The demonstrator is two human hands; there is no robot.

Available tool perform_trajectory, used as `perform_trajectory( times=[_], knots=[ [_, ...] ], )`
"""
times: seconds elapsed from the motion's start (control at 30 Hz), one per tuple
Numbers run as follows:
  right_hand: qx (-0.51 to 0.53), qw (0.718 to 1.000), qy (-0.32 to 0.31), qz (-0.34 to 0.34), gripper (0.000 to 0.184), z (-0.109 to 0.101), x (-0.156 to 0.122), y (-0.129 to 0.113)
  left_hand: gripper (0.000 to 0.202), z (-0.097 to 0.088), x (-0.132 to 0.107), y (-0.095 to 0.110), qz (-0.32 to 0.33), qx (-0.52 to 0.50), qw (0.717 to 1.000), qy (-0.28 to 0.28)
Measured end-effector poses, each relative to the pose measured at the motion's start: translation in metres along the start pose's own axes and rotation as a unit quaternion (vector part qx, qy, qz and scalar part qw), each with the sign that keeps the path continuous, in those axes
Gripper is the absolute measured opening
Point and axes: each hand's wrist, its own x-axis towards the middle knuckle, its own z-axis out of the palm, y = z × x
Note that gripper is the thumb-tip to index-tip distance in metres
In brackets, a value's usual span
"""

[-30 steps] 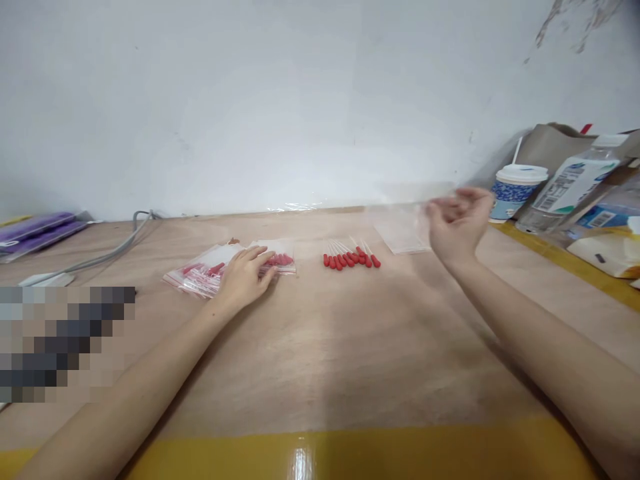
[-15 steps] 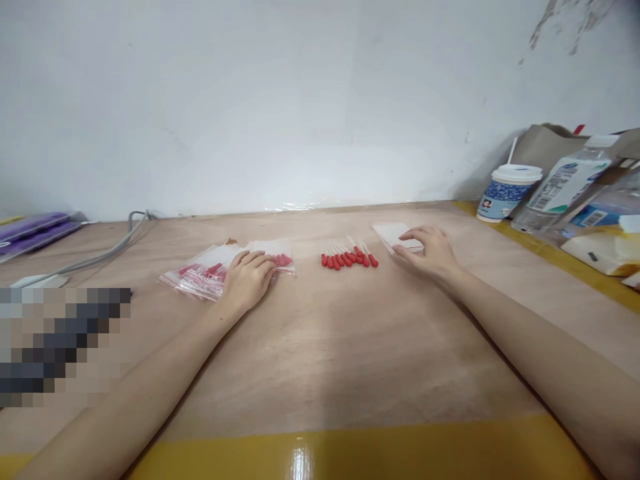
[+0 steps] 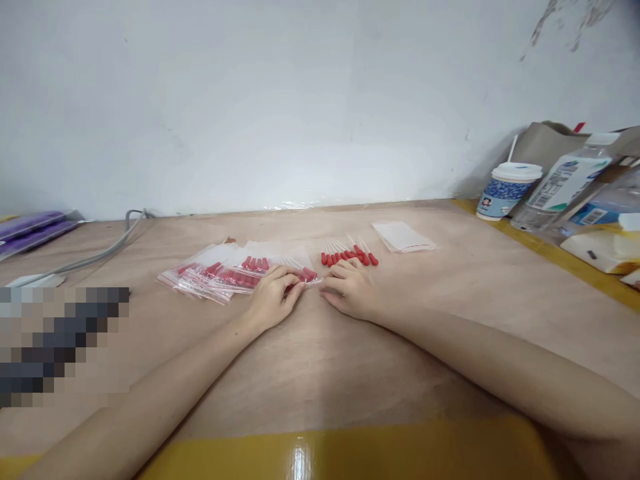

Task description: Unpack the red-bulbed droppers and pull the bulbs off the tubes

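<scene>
A clear zip bag with red-tipped sticks inside lies flat in front of me. My left hand is closed, thumb and fingers pinching its near edge. At the bag's right corner my right hand is closed too, its fingertips pressed together on the edge. Just beyond my right hand, several loose red-tipped sticks lie side by side, red ends toward me. To the left is an overlapping pile of filled bags, partly behind my left hand. A stack of flat white bags rests at the right.
On the right stand a paper cup with a straw and a plastic bottle, among other packages. A grey cable and purple packs are at the left. Yellow tape runs along the near table edge.
My right hand has left the white stack and come left to the middle. My left hand has shifted right, and a bag with sticks now shows between the hands.
</scene>
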Motion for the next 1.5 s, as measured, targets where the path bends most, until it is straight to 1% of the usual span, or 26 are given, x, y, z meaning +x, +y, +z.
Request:
perform_trajectory(
  times=[0.13,0.27,0.37,0.5,0.7,0.83,0.97,1.07,1.17,1.27,1.33,1.43,1.5],
  knots=[
    [-0.014,1.000,0.015,-0.001,0.016,0.005,0.007,0.003,0.024,0.001,0.003,-0.002,-0.035,-0.047,0.998,-0.013],
    [-0.021,0.999,0.038,-0.005,0.019,0.008,0.009,0.004,0.024,0.001,0.004,-0.003,-0.040,-0.059,0.997,-0.020],
    [-0.035,0.998,0.046,-0.020,0.020,0.009,0.009,0.005,0.024,0.000,0.004,-0.003,-0.042,-0.056,0.997,-0.023],
    [-0.048,0.997,0.037,-0.038,0.020,0.009,0.012,0.007,0.024,-0.001,0.004,-0.002,-0.040,-0.054,0.997,-0.024],
    [-0.057,0.997,0.039,-0.034,0.020,0.013,0.017,0.004,0.021,0.000,0.003,-0.001,-0.013,-0.041,0.999,-0.009],
    [-0.057,0.997,0.035,-0.034,0.020,0.014,0.019,0.002,0.017,0.001,0.003,0.000,-0.010,-0.033,0.999,-0.003],
    [-0.049,0.998,0.023,-0.043,0.020,0.013,0.018,0.001,0.015,0.002,0.006,0.001,-0.026,-0.066,0.997,-0.013],
    [-0.039,0.999,0.015,-0.033,0.021,0.014,0.018,0.000,0.017,0.003,0.007,0.003,-0.045,-0.105,0.993,-0.023],
    [-0.037,0.999,-0.005,-0.023,0.020,0.014,0.018,-0.002,0.016,0.004,0.007,0.006,-0.050,-0.117,0.991,-0.027],
    [-0.041,0.998,-0.032,-0.018,0.019,0.014,0.020,-0.005,0.017,0.004,0.006,0.008,-0.048,-0.111,0.993,-0.016],
    [-0.035,0.998,-0.049,-0.028,0.017,0.013,0.021,-0.008,0.017,0.005,0.005,0.009,-0.056,-0.104,0.993,0.001],
    [-0.006,0.996,-0.073,-0.054,0.015,0.011,0.023,-0.012,0.017,0.006,0.006,0.005,-0.099,-0.101,0.989,0.053],
    [0.041,0.994,-0.084,-0.062,0.013,0.006,0.022,-0.013,0.017,0.006,0.005,0.002,-0.128,-0.110,0.982,0.083]
  ],
)
